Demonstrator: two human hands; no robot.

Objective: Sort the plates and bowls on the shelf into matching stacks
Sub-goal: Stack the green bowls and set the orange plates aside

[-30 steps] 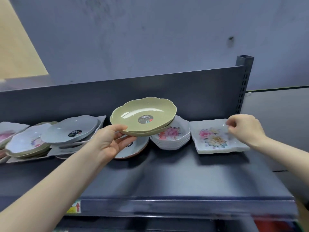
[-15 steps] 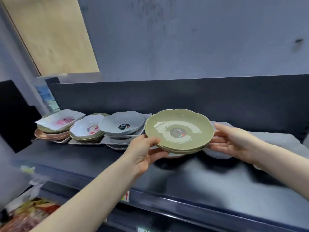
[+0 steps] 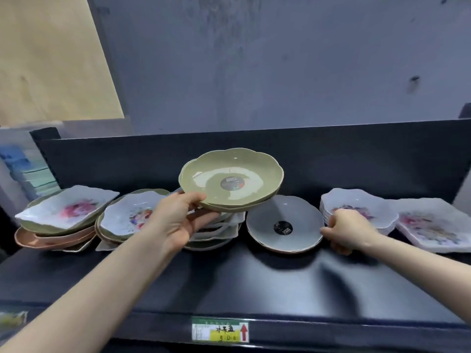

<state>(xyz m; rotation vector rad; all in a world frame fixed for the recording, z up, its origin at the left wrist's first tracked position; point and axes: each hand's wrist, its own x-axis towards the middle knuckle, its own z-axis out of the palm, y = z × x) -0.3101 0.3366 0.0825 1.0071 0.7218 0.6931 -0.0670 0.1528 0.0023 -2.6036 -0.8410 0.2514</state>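
Note:
Two nested green scalloped bowls (image 3: 229, 179) hang tilted above the shelf; my left hand (image 3: 178, 222) grips their near-left rim, thumb on top. Below them to the right lies a grey plate (image 3: 283, 225) with a black sticker, on top of another plate. My right hand (image 3: 349, 230) has its fingers curled at that grey plate's right rim, just in front of a stack of white floral bowls (image 3: 356, 207). Under my left hand sits a mixed pile of white and green dishes (image 3: 219, 235), partly hidden.
At the far left a square floral plate (image 3: 63, 212) tops green and pink plates. Beside it, a floral bowl (image 3: 127, 217) rests on green plates. Square floral plates (image 3: 433, 225) lie at the far right. The dark shelf (image 3: 254, 281) has a back panel and a price label (image 3: 220, 332).
My right hand has left the green bowls and dropped to the grey plate's right rim. My left hand alone now holds the green bowls, lifted higher and tilted. The camera has turned.

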